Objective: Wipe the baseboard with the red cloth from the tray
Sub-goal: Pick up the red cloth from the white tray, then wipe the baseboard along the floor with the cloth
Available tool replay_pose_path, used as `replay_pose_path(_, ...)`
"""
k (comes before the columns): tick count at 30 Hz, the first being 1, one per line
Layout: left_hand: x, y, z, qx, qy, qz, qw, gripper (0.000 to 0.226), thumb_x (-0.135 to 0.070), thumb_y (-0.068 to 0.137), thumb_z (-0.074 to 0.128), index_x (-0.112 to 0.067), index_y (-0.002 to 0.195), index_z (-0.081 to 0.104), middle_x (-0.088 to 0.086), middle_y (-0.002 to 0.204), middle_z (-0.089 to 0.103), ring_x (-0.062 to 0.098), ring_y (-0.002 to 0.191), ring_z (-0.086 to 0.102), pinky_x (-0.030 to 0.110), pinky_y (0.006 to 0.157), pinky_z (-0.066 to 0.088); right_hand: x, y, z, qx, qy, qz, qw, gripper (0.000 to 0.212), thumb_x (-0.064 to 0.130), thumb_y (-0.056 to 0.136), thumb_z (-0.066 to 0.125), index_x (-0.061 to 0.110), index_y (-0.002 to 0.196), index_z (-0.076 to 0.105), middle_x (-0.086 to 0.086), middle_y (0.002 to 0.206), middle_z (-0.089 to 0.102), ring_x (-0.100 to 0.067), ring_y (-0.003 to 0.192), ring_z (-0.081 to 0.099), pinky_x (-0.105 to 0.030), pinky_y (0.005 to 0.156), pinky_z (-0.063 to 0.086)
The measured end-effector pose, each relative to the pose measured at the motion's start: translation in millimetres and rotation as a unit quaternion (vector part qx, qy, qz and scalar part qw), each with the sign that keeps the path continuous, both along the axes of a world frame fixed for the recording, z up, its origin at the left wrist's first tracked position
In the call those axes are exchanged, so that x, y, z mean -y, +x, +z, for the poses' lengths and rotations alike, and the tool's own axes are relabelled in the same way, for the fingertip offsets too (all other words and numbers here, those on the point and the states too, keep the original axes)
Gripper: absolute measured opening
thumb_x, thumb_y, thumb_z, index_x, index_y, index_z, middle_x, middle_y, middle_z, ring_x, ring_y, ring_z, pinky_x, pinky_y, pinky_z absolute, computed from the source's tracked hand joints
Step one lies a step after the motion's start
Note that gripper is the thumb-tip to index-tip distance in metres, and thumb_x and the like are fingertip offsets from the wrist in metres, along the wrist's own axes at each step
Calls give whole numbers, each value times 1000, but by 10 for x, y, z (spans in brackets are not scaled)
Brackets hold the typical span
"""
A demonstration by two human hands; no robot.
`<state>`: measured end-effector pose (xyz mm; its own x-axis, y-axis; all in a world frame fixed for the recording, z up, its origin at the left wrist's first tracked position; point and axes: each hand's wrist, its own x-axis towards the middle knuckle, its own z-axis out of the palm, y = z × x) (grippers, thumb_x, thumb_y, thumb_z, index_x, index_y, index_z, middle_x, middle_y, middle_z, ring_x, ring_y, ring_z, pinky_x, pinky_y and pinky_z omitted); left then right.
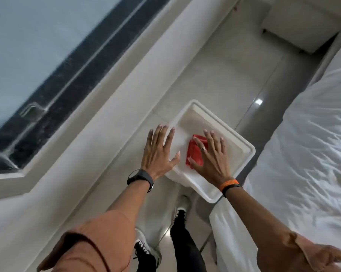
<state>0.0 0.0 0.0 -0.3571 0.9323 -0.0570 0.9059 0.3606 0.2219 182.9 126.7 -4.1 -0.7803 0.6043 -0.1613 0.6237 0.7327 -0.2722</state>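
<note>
A white tray (pixel 236 142) lies on the tiled floor between the wall and a bed. A folded red cloth (pixel 195 153) rests inside it, near the middle. My right hand (pixel 211 156) hovers over the cloth with fingers spread, partly covering its right side; I cannot tell if it touches. My left hand (pixel 158 152) is open above the tray's left edge, fingers apart, holding nothing. The pale baseboard (pixel 114 124) runs diagonally along the foot of the wall, left of the tray.
A bed with a rumpled white duvet (pixel 306 163) fills the right side. A white cabinet (pixel 295 22) stands at the far end of the aisle. A window with a dark frame (pixel 54 75) sits above the ledge. My feet (pixel 179 214) are behind the tray.
</note>
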Motion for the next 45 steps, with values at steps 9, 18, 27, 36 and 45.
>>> replay_pose_path(9, 22, 60, -288, 5, -42, 14, 999, 91, -56, 93, 47, -7, 165, 21, 20, 171, 15, 35, 159, 13, 58, 126, 22, 59, -15, -306, 55, 27, 14, 998, 72, 56, 91, 59, 22, 151, 37, -14, 154, 39, -38, 141, 34, -60, 106, 36)
replay_pose_path(18, 102, 74, -269, -18, -42, 17, 999, 93, -61, 93, 41, -4, 165, 20, 22, 171, 14, 35, 159, 11, 57, 128, 18, -63, -200, -283, -4, 31, 9, 999, 43, 25, 82, 75, 14, 123, 66, -15, 115, 63, -38, 100, 56, -47, 79, 47)
replay_pose_path(27, 591, -94, 76, -35, -30, 34, 998, 96, -68, 94, 41, -3, 163, 24, 22, 170, 20, 36, 159, 13, 58, 127, 19, 243, -353, 278, -104, 28, -28, 994, 41, 18, 79, 76, 12, 119, 69, -14, 113, 63, -36, 98, 52, -45, 79, 43)
replay_pose_path(36, 1988, -454, 92, -32, -51, 68, 996, 91, -63, 93, 41, -3, 160, 29, 22, 167, 28, 37, 157, 19, 61, 124, 24, 1704, -865, 474, -204, -10, -13, 979, 45, 27, 78, 74, 16, 122, 70, -10, 115, 64, -31, 103, 50, -43, 83, 41)
replay_pose_path(45, 4238, -992, -917, -45, -110, 82, 990, 91, -63, 93, 42, -4, 162, 29, 19, 169, 25, 36, 158, 17, 61, 124, 24, 3614, -1381, -860, -124, -112, -14, 986, 47, 22, 72, 79, 17, 118, 72, -7, 113, 67, -33, 101, 55, -45, 84, 45)
